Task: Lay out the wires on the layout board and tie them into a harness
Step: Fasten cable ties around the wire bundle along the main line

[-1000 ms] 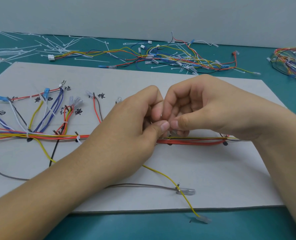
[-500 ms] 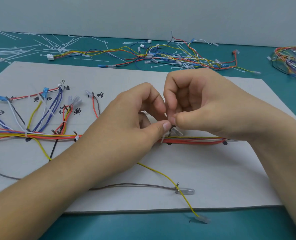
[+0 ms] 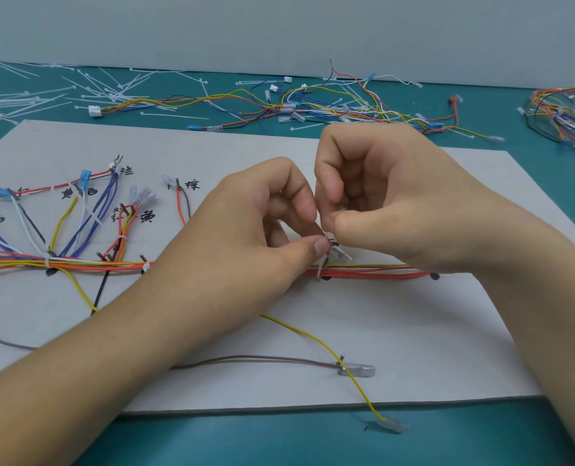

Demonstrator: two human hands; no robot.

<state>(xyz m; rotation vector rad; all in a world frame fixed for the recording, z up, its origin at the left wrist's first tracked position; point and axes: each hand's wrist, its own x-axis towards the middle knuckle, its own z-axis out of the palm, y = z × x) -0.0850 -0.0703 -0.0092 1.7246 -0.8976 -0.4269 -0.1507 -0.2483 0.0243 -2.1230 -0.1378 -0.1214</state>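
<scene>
Pinching cable tie (image 3: pixel 320 270) at wire bundle (image 3: pixel 373 272): left grip (image 3: pixel 256 230), right grip (image 3: pixel 387 203); layout board (image 3: pixel 414 348), teal table (image 3: pixel 279 438).

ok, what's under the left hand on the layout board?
The wire bundle runs under the left hand and reappears at the cable tie. The stretch between is hidden, so any ties there can't be seen.

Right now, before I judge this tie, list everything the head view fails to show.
All from the head view:
- Whether the cable tie is threaded shut: fingertips of the left hand and right hand pinching it cover that spot.
- The wire bundle, middle stretch: under the left hand and forearm.
- The bundle's left end: cut off by the frame edge.
- The labels on the layout board: too blurred, partly crossed by wires.
</scene>
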